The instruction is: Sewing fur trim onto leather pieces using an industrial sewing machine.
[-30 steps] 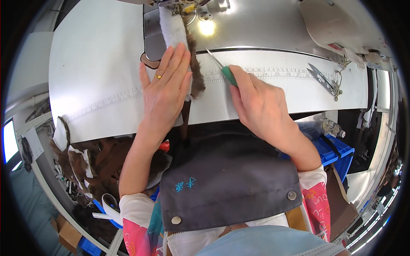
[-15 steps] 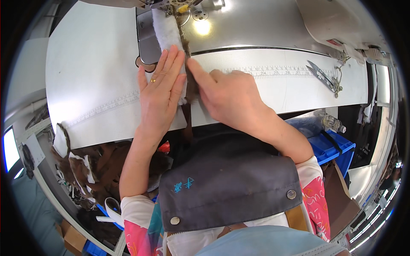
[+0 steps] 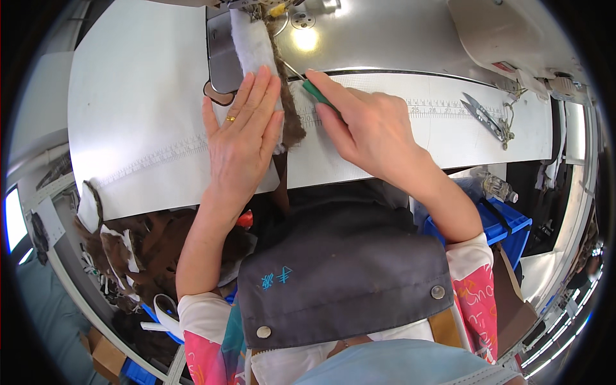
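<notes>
My left hand (image 3: 239, 138) lies with fingers stretched over a strip of white fur (image 3: 252, 45) edged with brown fur (image 3: 290, 122). The strip runs up under the metal head of a sewing machine (image 3: 256, 9) at the top. My right hand (image 3: 366, 128) grips a green-handled awl (image 3: 316, 92), its thin metal point angled up-left to the strip's right edge, below the machine head.
Thread snips (image 3: 481, 115) lie on the ruled white table (image 3: 122, 96) at right. Brown fur pieces (image 3: 147, 256) are heaped below its left side. A plastic bottle (image 3: 497, 186) and blue crate (image 3: 497, 224) sit below the right side. A machine housing (image 3: 500, 38) occupies the upper right.
Both hands and the fur strip shifted slightly left over the second. My right hand swung leftward to the strip's edge, then back a little right and up, with the awl visible again.
</notes>
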### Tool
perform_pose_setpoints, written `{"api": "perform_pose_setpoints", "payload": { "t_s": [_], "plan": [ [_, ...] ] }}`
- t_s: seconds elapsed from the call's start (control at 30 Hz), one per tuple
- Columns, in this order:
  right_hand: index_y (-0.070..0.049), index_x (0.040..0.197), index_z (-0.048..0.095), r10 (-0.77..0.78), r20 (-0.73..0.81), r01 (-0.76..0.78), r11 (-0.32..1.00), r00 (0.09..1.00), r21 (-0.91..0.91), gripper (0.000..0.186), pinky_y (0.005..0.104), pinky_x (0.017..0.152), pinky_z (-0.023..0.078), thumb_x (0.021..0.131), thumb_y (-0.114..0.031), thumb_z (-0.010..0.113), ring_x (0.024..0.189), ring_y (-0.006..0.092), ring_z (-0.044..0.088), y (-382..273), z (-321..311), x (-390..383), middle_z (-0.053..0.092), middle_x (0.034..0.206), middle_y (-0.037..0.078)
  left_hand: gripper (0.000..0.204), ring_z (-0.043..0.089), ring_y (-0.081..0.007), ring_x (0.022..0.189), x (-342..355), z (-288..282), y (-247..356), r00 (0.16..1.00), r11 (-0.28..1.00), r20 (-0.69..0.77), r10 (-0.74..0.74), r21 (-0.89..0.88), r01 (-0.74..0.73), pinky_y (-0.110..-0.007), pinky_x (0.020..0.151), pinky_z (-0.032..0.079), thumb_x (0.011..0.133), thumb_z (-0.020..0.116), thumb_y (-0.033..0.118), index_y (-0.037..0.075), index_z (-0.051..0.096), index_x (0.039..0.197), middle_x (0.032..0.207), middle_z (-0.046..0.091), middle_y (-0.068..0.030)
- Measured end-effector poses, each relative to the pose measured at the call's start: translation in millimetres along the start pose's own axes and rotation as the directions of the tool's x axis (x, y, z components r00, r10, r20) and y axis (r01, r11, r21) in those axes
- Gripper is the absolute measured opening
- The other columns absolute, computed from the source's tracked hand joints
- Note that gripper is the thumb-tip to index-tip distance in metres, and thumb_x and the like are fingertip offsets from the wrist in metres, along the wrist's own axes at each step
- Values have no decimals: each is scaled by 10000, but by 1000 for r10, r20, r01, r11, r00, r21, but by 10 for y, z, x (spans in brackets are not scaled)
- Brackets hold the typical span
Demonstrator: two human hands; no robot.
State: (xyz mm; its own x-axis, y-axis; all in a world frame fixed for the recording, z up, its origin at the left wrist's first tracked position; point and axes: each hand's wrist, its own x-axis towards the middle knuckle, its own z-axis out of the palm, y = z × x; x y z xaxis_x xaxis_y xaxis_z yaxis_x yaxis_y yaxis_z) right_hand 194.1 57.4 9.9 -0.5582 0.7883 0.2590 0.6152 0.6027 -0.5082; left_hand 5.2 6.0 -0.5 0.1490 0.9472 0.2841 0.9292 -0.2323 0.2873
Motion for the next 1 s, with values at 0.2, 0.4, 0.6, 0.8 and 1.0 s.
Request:
{"api": "perform_pose_setpoints", "payload": {
  "t_s": [0.2, 0.4, 0.6, 0.8, 1.0],
  "plan": [
    [-64, 1215, 556, -145, 134, 146, 989, 980, 0, 417, 379, 470, 438, 805, -109, 619, 527, 279, 572, -45, -46, -43, 584, 645, 76, 367, 463, -163, 1276, 12, -6, -23, 1000, 1000, 1, 10, -20, -10, -481, 1098, 160, 929, 548, 184, 92, 555, 1284, 1356, 520, -25],
    [-79, 1188, 568, -177, 197, 182, 983, 964, -6, 419, 366, 443, 420, 778, -125, 639, 475, 275, 538, -77, -59, -20, 552, 591, 59, 361, 510, -153, 1221, 82, -28, -15, 997, 991, -33, 72, 114, -67, -479, 1073, 231, 878, 591, 161, 96, 587, 1233, 1301, 564, -13],
    [-88, 1159, 585, -195, 136, 204, 977, 971, -58, 377, 371, 422, 407, 787, -124, 631, 434, 268, 520, -53, -9, 142, 545, 555, 48, 364, 516, -167, 1216, 191, -11, -119, 995, 990, -35, 88, 116, -84, -482, 1059, 246, 889, 560, 137, 97, 571, 1250, 1310, 556, -21],
    [-100, 1147, 591, -141, 122, 151, 986, 983, -77, 357, 373, 426, 412, 794, -130, 631, 443, 264, 537, -46, 67, 282, 564, 570, 53, 358, 552, -179, 1150, 383, 54, -227, 982, 974, -109, 152, 184, -131, -489, 1019, 305, 844, 609, 131, 71, 596, 1197, 1244, 594, -14],
    [-67, 1248, 538, -96, 111, 108, 989, 989, -106, 435, 346, 470, 429, 821, -113, 615, 449, 251, 540, -141, -45, -24, 551, 553, 62, 286, 604, -217, 1021, 299, 25, -280, 993, 998, -98, 66, -14, -68, -477, 1014, 307, 890, 587, 123, 56, 623, 1165, 1149, 635, -40]
  ]
}}
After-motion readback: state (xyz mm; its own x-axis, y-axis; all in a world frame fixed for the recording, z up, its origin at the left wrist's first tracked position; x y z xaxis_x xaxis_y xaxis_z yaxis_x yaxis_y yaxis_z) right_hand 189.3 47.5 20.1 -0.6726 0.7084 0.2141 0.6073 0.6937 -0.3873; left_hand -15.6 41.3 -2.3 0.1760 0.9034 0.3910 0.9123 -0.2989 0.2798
